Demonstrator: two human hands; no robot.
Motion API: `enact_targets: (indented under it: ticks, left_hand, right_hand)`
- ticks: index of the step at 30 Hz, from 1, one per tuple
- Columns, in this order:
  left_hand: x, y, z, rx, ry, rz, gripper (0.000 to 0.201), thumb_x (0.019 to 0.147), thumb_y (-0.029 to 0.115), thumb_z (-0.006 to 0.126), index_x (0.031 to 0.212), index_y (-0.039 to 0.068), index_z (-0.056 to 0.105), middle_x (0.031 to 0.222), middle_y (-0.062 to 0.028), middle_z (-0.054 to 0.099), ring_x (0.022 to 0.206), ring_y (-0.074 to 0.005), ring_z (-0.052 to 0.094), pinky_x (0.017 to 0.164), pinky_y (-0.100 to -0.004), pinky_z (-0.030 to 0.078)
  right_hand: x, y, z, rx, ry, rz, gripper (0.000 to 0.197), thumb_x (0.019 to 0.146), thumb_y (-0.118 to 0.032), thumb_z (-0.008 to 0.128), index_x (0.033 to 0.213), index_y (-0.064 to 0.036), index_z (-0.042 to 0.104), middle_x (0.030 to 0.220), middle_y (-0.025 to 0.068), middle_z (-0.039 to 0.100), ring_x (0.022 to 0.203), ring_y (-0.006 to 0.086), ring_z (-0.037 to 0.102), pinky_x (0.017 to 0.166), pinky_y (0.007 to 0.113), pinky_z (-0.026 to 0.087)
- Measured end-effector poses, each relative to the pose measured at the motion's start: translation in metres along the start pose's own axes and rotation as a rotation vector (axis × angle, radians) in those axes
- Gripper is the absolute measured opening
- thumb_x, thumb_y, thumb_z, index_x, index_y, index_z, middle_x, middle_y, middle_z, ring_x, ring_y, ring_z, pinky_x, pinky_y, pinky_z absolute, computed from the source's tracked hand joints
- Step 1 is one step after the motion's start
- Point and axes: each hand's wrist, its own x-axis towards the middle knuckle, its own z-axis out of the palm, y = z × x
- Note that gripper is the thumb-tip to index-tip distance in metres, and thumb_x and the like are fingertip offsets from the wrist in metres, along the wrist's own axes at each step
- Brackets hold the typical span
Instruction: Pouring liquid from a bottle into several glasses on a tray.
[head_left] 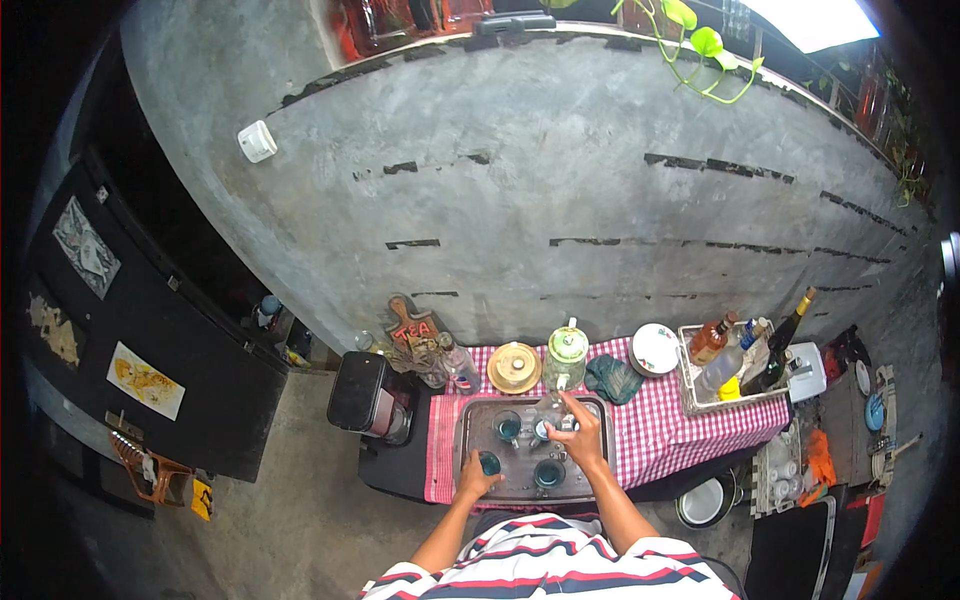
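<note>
On the dark tray point(515, 492) stand several clear glass cups, at least some with dark blue-green liquid. My left hand point(477, 480) is curled round the near-left glass cup point(489, 463). At the centre right of the tray, my right hand point(583, 436) has its thumb and forefinger about another glass cup point(541, 431); its other fingers are partly hidden. One cup point(507, 427) stands farther left, and another point(548, 475) sits near the front. Just behind the tray are a lidded glass jar point(567, 355) and a round tan lidded container point(515, 368).
A red-checked cloth point(655, 425) covers the table. Left stand a black machine point(362, 393), a bottle point(459, 366) and a wooden board point(408, 325). Right are a dark green cloth point(613, 380), stacked plates point(656, 349) and a basket point(735, 398) of bottles. The grey wall point(520, 200) rises behind.
</note>
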Motion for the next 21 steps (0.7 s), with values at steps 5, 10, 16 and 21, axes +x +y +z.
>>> enact_targets:
  ticks: [5,10,16,21]
  left_hand:
    - [0.002,-0.005,0.007,-0.018,0.031,0.04,0.095,0.062,0.031,0.091,0.134,-0.002,0.037,0.13,-0.0289,0.052,0.122,-0.0424,0.052,0.101,-0.0458,0.044]
    - [0.007,-0.005,0.004,-0.011,0.002,0.026,0.095,0.063,0.033,0.09,0.134,-0.001,0.037,0.13,-0.0292,0.052,0.121,-0.0429,0.052,0.101,-0.046,0.044]
    - [0.01,-0.012,0.011,-0.022,0.008,0.038,0.094,0.064,0.034,0.09,0.133,0.0,0.036,0.13,-0.0292,0.051,0.121,-0.0433,0.052,0.1,-0.0461,0.045]
    - [0.006,-0.008,0.008,-0.019,-0.008,0.056,0.09,0.065,0.035,0.089,0.129,0.001,0.038,0.129,-0.0279,0.052,0.121,-0.0425,0.052,0.1,-0.0466,0.045]
  right_hand:
    - [-0.001,-0.003,0.0,0.005,0.021,0.03,0.067,0.065,-0.013,0.084,0.127,-0.0013,0.06,0.115,0.0205,0.067,0.104,0.029,0.067,0.09,0.037,0.052]
    - [0.006,-0.012,-0.003,0.017,0.05,0.073,0.065,0.066,-0.012,0.083,0.125,0.0002,0.061,0.115,0.0204,0.067,0.104,0.0296,0.067,0.09,0.037,0.052]
    - [0.014,-0.021,-0.013,-0.04,0.103,0.008,0.066,0.066,-0.013,0.083,0.125,0.0005,0.06,0.114,0.0215,0.067,0.104,0.0332,0.067,0.09,0.038,0.052]
    - [0.008,-0.045,-0.021,-0.027,0.128,0.062,0.065,0.065,-0.013,0.083,0.125,-0.0007,0.061,0.11,0.0214,0.068,0.099,0.0317,0.068,0.087,0.038,0.053]
